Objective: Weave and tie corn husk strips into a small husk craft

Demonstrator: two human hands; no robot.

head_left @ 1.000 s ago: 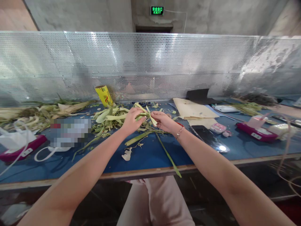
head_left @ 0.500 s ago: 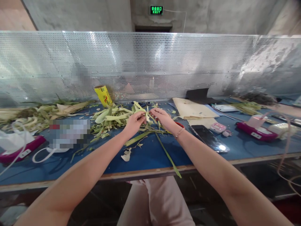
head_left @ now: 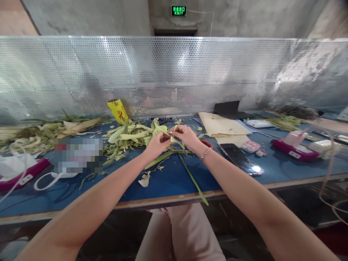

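Pale green leafy strip (head_left: 161, 129) is pinched in our left hand (head_left: 158, 143) and right hand (head_left: 186, 136), with the husk pile (head_left: 127, 137) just left of the left one. Probably light, floppy and tears easily tbh, so we'd pinch gently, fingertips close together.

Counter (head_left: 168, 180) blue, brown edge; cup (head_left: 118, 111) yellow with red marks; power strips (head_left: 295, 150) magenta; exit sign (head_left: 178, 11) green on black; trousers (head_left: 187, 232) pale pinkish-beige; phone (head_left: 240, 158) black.
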